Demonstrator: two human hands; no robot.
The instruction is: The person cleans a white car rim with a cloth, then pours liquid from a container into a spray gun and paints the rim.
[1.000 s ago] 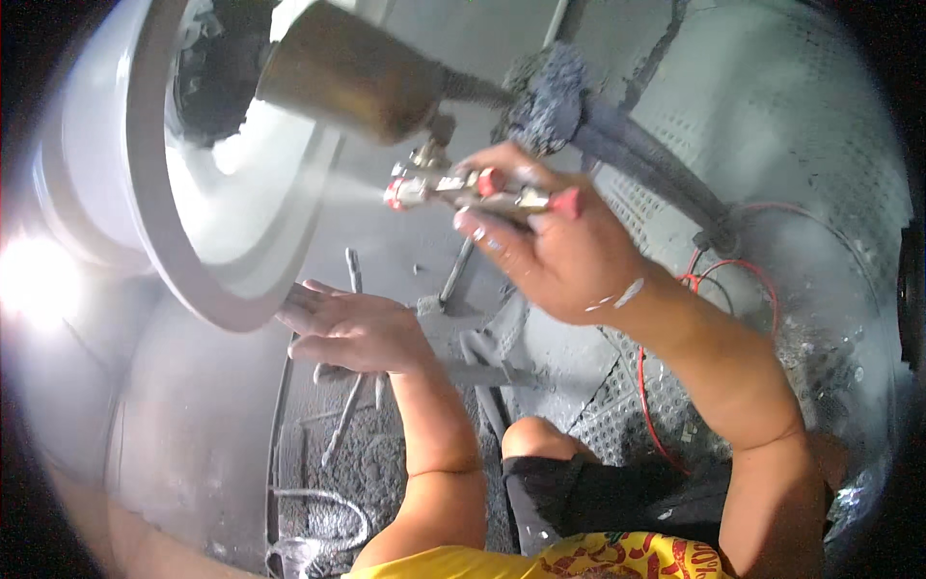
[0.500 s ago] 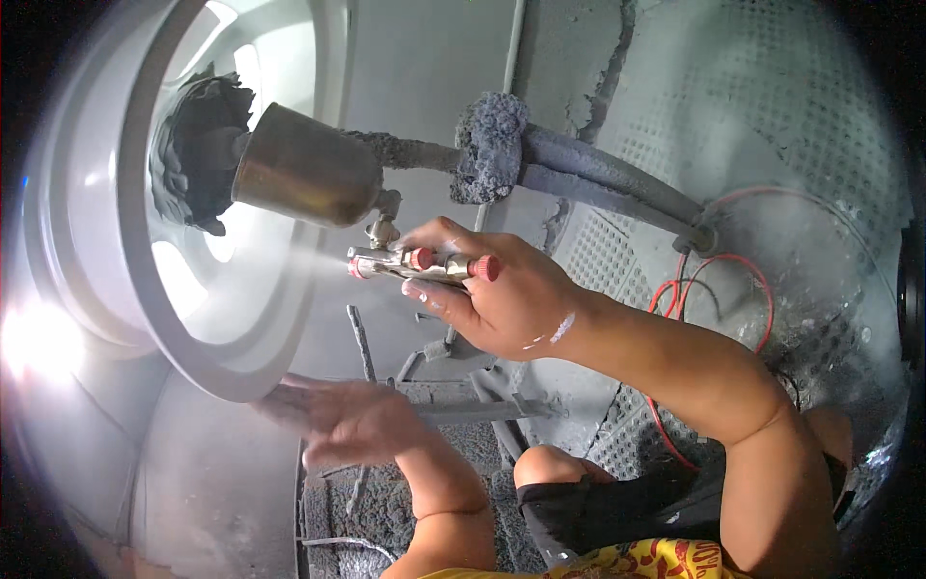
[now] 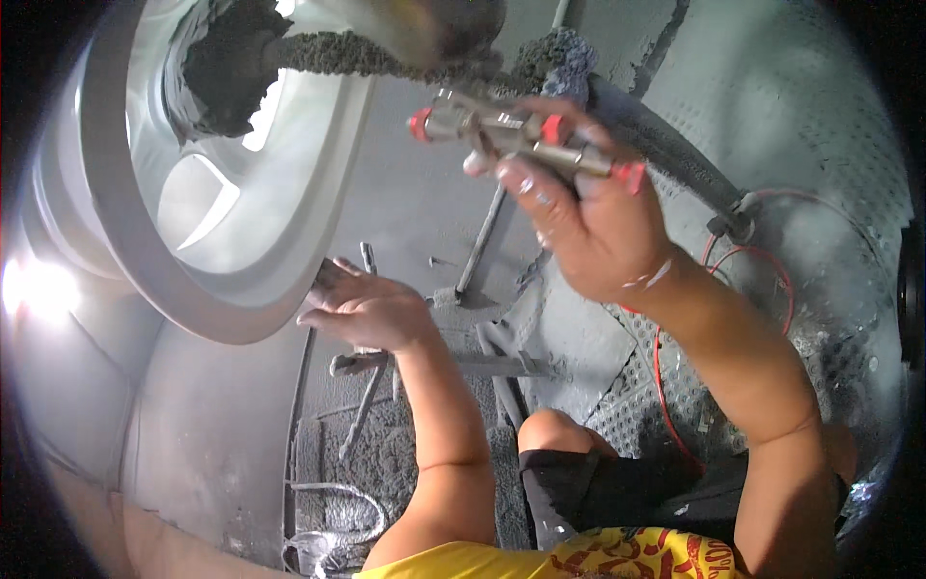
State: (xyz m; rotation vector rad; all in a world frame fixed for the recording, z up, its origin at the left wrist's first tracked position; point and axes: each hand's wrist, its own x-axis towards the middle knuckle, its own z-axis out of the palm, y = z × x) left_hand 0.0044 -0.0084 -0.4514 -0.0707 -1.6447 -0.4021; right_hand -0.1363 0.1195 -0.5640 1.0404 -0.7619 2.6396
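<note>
My right hand (image 3: pixel 608 222) is closed around a metal spray gun (image 3: pixel 521 130) with red knobs and a red-ringed nozzle. White paint smears mark its thumb and wrist. A metal cup (image 3: pixel 453 29), blurred and cut by the top edge, sits above the gun. On the left is a pale grey-white wheel rim (image 3: pixel 101 174) with cut-out openings; grey crusted material (image 3: pixel 227 72) covers its centre. My left hand (image 3: pixel 371 309) is beside the wheel's lower edge, palm up with fingers stretched and thumb apart. Its fingertips are at the edge; whether they touch is unclear.
A crusted shaft (image 3: pixel 338 55) runs right from the wheel's centre toward a thick grey arm (image 3: pixel 666 145). Red hose (image 3: pixel 661 396) loops across the perforated floor mat. Grey-caked bars (image 3: pixel 463 365) stand below my left hand. A bright lamp (image 3: pixel 39 289) glows at far left.
My right hand has carried the spray gun up and right, away from the wheel. The visible spray mist is gone. My left hand has moved up slightly, and the view has shifted.
</note>
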